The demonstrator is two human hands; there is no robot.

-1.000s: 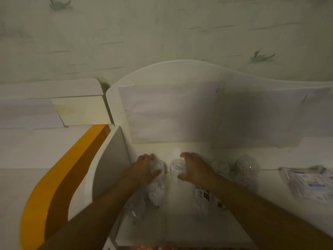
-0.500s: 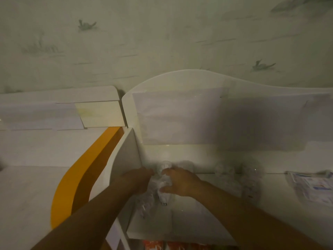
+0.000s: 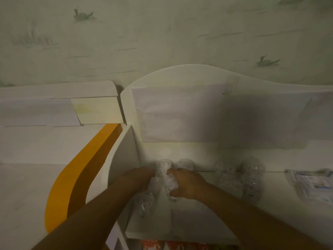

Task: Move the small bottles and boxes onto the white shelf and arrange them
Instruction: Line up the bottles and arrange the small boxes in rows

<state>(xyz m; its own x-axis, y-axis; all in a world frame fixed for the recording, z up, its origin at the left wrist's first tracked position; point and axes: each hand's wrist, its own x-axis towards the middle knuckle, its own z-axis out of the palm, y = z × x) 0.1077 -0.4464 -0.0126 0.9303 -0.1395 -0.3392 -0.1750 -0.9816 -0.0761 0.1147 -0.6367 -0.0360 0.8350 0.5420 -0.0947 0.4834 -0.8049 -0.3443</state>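
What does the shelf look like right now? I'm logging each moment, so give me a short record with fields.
surface: white shelf, against a wall
right hand: grips a clear bottle near the shelf's left corner
left hand: touches bottles by the left side panel; grip unclear
other bottles: clear, grouped at the back to the right, untouched
far right: flat packet lying on the shelf
lighting: dim, details blurred
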